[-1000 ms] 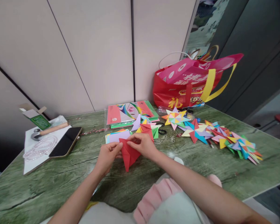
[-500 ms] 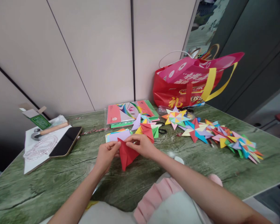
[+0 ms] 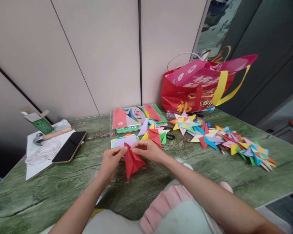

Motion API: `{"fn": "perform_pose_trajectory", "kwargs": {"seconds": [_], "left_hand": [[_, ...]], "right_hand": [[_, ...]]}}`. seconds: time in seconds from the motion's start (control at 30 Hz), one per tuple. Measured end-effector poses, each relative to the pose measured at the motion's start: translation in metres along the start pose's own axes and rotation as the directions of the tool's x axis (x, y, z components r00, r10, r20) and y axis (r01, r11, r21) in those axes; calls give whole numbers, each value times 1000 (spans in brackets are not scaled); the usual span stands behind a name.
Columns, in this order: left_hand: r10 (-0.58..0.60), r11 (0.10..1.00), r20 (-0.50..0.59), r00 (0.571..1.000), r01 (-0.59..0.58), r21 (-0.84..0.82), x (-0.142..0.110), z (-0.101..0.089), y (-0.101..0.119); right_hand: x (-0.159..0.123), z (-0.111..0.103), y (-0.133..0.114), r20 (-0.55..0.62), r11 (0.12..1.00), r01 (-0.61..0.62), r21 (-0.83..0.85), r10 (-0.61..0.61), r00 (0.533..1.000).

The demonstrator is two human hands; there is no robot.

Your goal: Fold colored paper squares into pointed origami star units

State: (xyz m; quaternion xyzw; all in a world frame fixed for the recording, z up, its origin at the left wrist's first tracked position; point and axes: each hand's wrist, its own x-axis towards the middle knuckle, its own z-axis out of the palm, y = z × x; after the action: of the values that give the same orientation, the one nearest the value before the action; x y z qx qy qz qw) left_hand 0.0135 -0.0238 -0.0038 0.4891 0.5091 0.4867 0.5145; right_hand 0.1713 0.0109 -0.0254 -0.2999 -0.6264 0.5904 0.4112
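Note:
Between my two hands is a red sheet of folded paper (image 3: 133, 163), creased and hanging in a fan-like shape with its lower points spread. My left hand (image 3: 112, 161) pinches its upper left edge between thumb and fingers. On the upper right side, my right hand (image 3: 147, 150) grips the paper with closed fingertips. Just behind the hands lies a small stack of coloured paper (image 3: 124, 141), lilac sheet on top. To its right sit several folded paper pieces (image 3: 154, 135) in red, yellow, green and lilac, partly hidden by my right hand.
Colourful paper stars (image 3: 184, 122) run along the right of the green table (image 3: 70, 201). Packs of coloured paper (image 3: 127, 118) and a red bag (image 3: 180, 94) stand against the wall. At left are a phone (image 3: 69, 146), a hammer (image 3: 54, 133), beads (image 3: 42, 154) and a small box (image 3: 41, 125).
The red paper has turned and narrowed at the top, its lower folds spreading more. Both hands have shifted only slightly and keep their hold.

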Motion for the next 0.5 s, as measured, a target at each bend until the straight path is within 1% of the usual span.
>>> {"fn": "perform_pose_trajectory", "kwargs": {"seconds": [0.13,0.3,0.5], "left_hand": [[12,1000,-12,1000,-12,28,1,0,-2],[39,997,-25,999,-37,72,2,-1,-6],[73,991,-30,997,-70,111,2,-1,-7]], "right_hand": [[-1,0,2,-11,991,-62,120,64,998],[-1,-1,4,-38,977,-126,172,135,990],[-1,1,4,-40,947,-206,248,222,974]]}}
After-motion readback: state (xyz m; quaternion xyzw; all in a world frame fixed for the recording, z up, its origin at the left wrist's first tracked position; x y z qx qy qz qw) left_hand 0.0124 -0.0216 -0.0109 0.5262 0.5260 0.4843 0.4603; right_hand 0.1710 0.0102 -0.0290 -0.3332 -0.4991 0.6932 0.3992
